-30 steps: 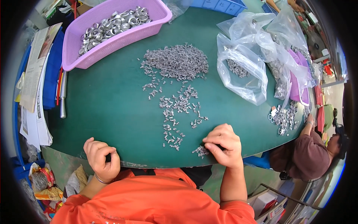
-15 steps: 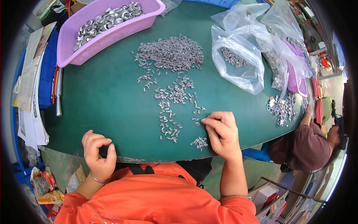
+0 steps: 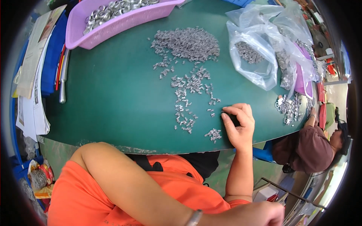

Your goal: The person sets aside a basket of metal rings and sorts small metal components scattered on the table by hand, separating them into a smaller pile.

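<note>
My right hand (image 3: 241,126) hovers over the near edge of the green table, thumb and forefinger pinched on what looks like a small grey metal part (image 3: 222,111). Just left of it lies a little cluster of the same parts (image 3: 213,135). Farther away, loose parts (image 3: 190,83) trail back to a big heap (image 3: 186,43). My left forearm, with a metal band (image 3: 194,217) at the wrist, crosses in front of my body. My left hand (image 3: 268,213) is at the lower right edge of the picture, its fingers mostly out of sight.
A purple basket (image 3: 124,24) of metal rings stands far left. Clear plastic bags (image 3: 256,73) with metal parts lie far right, near a pile of metal pieces (image 3: 291,109). Papers (image 3: 34,75) and rods line the left side. A co-worker (image 3: 315,145) sits at right.
My left hand has swung from the table's left front edge across my body to the lower right. My right hand stays pinched by the small cluster. The whole view has shifted slightly.
</note>
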Demonstrator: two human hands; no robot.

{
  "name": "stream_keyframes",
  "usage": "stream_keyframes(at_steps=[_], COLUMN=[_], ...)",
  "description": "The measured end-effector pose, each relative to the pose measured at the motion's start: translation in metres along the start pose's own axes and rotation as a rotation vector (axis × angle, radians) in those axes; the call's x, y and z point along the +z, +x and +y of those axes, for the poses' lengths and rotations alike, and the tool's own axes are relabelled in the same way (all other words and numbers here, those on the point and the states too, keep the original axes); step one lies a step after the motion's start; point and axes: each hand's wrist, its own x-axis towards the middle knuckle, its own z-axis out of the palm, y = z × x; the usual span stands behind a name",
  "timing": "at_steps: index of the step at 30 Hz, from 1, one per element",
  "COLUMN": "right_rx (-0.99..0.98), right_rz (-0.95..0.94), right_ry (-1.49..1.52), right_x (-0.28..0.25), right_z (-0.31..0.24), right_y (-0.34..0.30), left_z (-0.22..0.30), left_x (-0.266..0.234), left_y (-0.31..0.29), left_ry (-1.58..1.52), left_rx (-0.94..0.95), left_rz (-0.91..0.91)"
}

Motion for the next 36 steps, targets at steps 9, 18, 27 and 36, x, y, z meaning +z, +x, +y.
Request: stream_keyframes(at_steps=[9, 18, 27, 36], right_rx=[0.001, -0.082, 0.168, 0.005], right_rz=[-0.039, 0.043, 0.207, 0.040], right_ry=[-0.038, -0.035, 0.126, 0.025], right_x=[0.004, 0.002, -0.003, -0.005], right_z=[0.004, 0.007, 0.015, 0.009], right_y=[0.000, 0.000, -0.012, -0.011], left_z=[0.025, 0.023, -0.008, -0.098], left_x=[-0.016, -0.039, -0.077, -0.138], left_y=[-0.033, -0.050, -0.046, -0.031], left_ry=[0.138, 0.322, 1.168, 1.938], left_rx=[0.407, 0.400, 0.638, 0.385], left_rz=[0.175, 0.018, 0.190, 0.262])
